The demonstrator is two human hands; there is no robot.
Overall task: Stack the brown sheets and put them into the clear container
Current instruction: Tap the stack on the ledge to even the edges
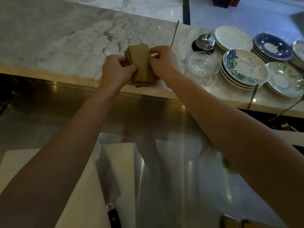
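Observation:
A loose stack of brown sheets [141, 63] rests on the marble counter [57, 40] near its front edge, fanned out at the far end. My left hand [117, 70] grips the stack's left side and my right hand [162, 60] pinches its right side. Both hands hold the sheets between them. No clear container for the sheets shows itself plainly; a clear glass dish [202, 64] sits to the right of my right hand.
Stacks of saucers [245, 68] and plates [233, 37], and a metal call bell [204, 41], crowd the counter's right. Below is a steel worktop [172, 162] with a white cutting board [82, 195] and a cleaver [107, 175] lying on it.

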